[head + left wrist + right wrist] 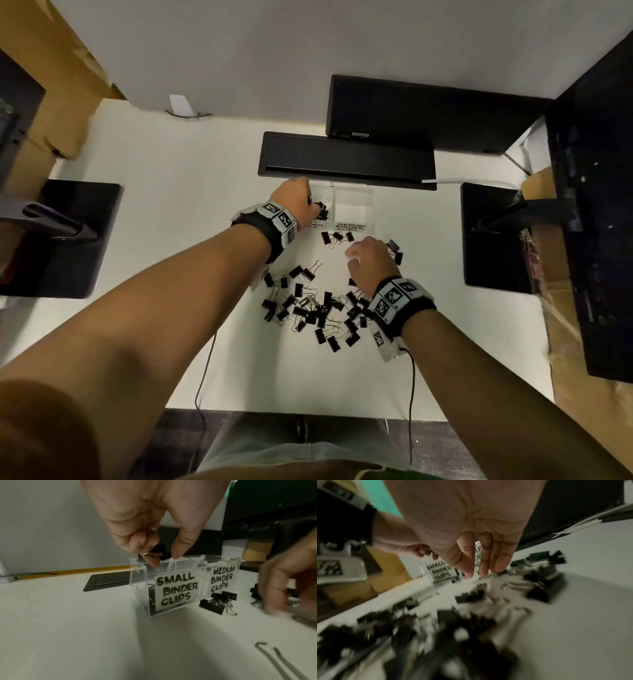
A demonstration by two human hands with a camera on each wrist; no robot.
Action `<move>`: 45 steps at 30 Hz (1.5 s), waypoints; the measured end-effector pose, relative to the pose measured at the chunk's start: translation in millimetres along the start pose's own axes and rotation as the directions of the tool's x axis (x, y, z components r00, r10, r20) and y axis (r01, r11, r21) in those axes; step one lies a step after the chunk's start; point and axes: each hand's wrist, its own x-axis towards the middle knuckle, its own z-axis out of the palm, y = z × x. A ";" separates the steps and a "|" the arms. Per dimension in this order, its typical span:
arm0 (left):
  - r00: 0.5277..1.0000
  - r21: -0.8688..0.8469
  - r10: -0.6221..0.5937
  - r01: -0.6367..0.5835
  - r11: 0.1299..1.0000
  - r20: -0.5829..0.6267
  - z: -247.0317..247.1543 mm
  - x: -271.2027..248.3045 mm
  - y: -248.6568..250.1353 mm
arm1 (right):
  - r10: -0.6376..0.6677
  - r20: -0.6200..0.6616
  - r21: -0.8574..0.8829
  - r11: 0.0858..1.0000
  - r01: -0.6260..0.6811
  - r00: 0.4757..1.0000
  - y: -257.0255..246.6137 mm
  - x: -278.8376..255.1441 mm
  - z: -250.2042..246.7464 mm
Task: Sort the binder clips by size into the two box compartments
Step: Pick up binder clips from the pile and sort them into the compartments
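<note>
A clear two-compartment box [352, 192] stands at the back of the white desk, labelled "SMALL BINDER CLIPS" [176, 588] on the left and "MEDIUM BINDER CLIPS" [222, 580] on the right. My left hand [163, 557] pinches a small black binder clip [158, 550] just above the small compartment's open top; black clips lie inside that compartment [322, 209]. My right hand [484, 572] hovers with straight fingers, holding nothing, over clips lying in front of the box. A loose pile of black binder clips [318, 308] covers the desk nearer me, and three more [337, 236] sit by the labels.
A black cable hatch [346, 161] lies directly behind the box, with a black bar-shaped unit [428, 113] beyond it. Monitor stands [68, 236] [496, 240] flank the work area. Cardboard boxes [58, 102] sit far left. Thin cables [205, 370] trail off the front edge.
</note>
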 end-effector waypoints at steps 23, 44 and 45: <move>0.894 0.225 0.383 -0.433 0.873 0.235 74.9 -46.2 4.9 | -0.174 -0.057 -0.090 0.982 0.169 0.983 22.2 -5.1 13.4; 0.975 0.229 0.196 -0.216 0.949 0.105 75.5 -52.2 -13.7 | 0.196 -0.198 0.421 0.902 -0.098 0.960 38.3 -8.5 -8.8; 0.970 0.232 0.221 -0.240 0.943 0.103 77.0 -52.9 -16.1 | 0.263 -0.185 0.544 0.830 -0.124 0.947 44.1 -8.9 -13.0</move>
